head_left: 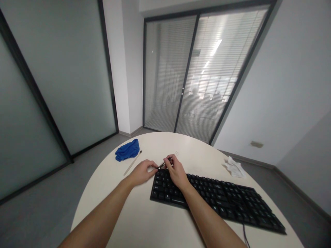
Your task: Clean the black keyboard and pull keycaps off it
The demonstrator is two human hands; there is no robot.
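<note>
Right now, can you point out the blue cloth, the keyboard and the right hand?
Blue cloth (127, 150): head view, its middle.
Keyboard (222, 198): head view, keys near its middle.
Right hand (177, 173): head view, its back.

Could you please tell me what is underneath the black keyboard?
The black keyboard lies on the pale round table. Whatever its body and the right forearm cover cannot be seen.

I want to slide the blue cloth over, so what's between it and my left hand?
A thin stick with a dark tip lies between the blue cloth and your left hand, visible in the head view.
</note>
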